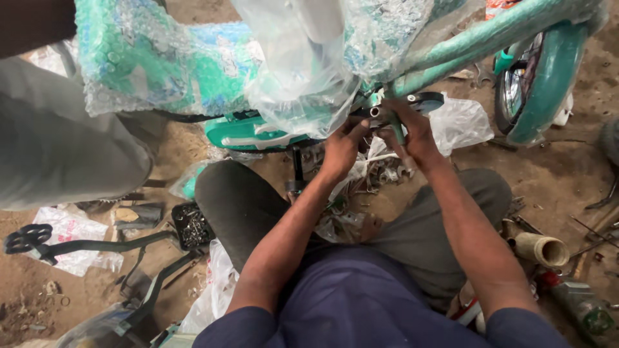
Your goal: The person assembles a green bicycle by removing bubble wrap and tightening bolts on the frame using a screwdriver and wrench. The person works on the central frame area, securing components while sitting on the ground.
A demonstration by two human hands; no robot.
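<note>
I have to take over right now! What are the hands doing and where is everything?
Left hand: gripping the crank area under the teal bicycle frame, fingers closed on it.
Right hand: closed on the crank arm; black pedal just above.
Frame is partly in bubble wrap, with the wheel at the right.
Tray of screws sits by the left knee; a loose black crank and pedal lies farther left.
Done: a pedal sits on the crank. Left: wrap not yet off; crank fastening hidden.

Frame (490, 32): teal, under clear bubble wrap (148, 64). Chain guard (251, 134): teal with white stripe. Pedal (26, 237): black. Trousers (425, 225): grey. Shirt (361, 303): navy. Floor (554, 174): brown dirt. Tube (543, 249): tan, possibly cardboard.
</note>
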